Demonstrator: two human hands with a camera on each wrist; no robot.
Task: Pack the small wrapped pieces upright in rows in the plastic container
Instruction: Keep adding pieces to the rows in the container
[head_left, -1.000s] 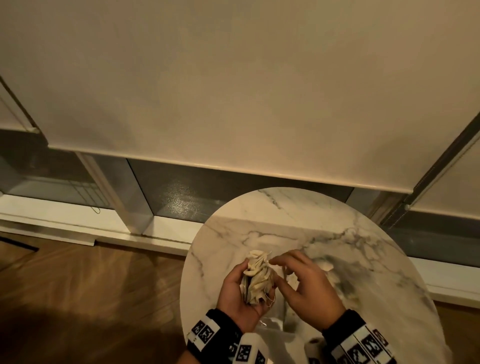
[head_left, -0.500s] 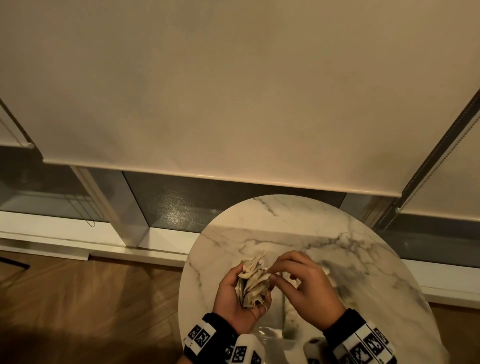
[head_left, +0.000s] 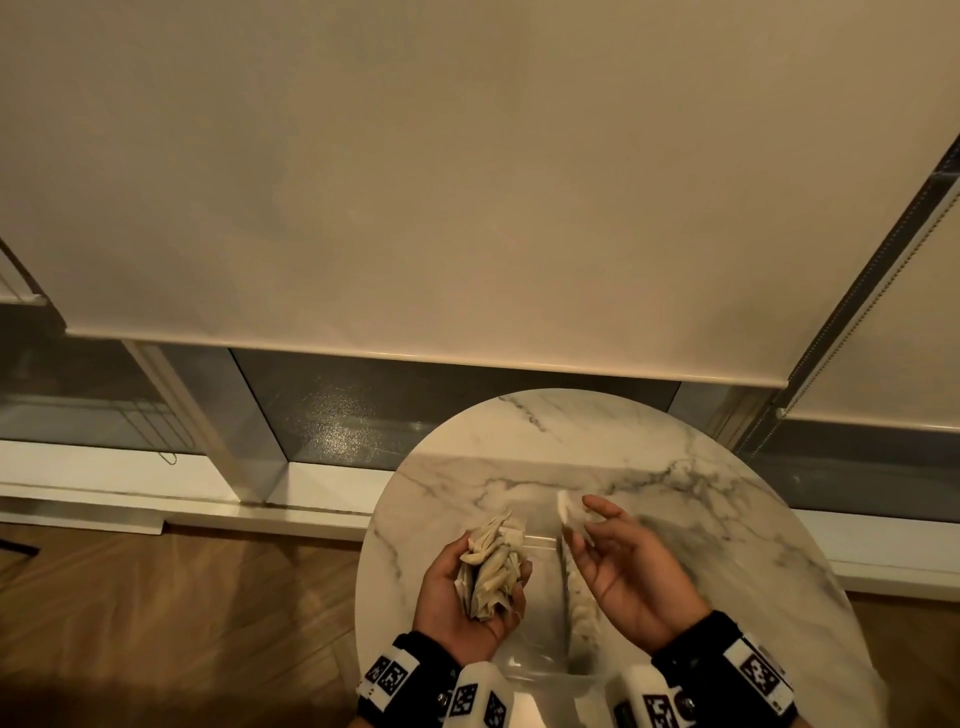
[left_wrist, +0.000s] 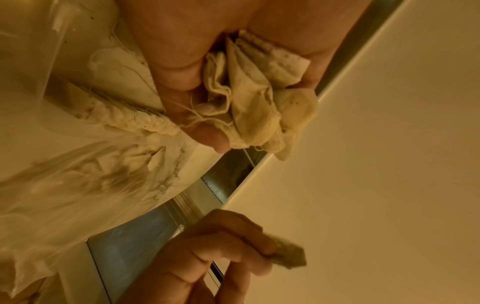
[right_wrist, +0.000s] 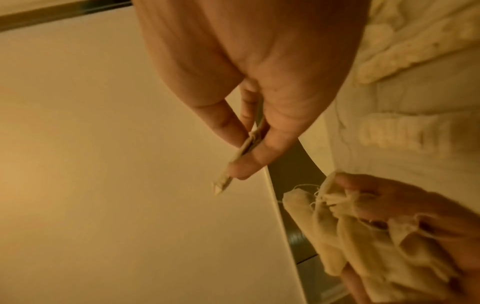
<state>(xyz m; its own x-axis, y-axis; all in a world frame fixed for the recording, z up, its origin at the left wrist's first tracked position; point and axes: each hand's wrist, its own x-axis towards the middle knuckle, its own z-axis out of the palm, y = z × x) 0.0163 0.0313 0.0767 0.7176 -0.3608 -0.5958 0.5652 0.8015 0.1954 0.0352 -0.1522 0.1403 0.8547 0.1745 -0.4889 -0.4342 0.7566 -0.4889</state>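
Observation:
My left hand (head_left: 467, 587) cups a bunch of small cream wrapped pieces (head_left: 491, 564) with loose threads, held above the clear plastic container (head_left: 540, 649) on the marble table. The same bunch (left_wrist: 254, 98) fills the left wrist view, thumb curled against it. My right hand (head_left: 618, 566), palm up to the right of the bunch, pinches a single flat wrapped piece (head_left: 563, 512) between thumb and fingers; that piece (right_wrist: 233, 162) shows edge-on in the right wrist view. A row of pieces (head_left: 582, 597) stands upright in the container, partly hidden by my right hand.
The round white marble table (head_left: 649, 467) stands on a wooden floor (head_left: 182, 597). Behind it are a low window (head_left: 363, 415) and a drawn beige roller blind (head_left: 467, 182) with a bead chain (head_left: 831, 338) at the right.
My right hand has pulled one piece out of the bunch and moved right, away from my left hand. The left hand keeps hold of the bunch.

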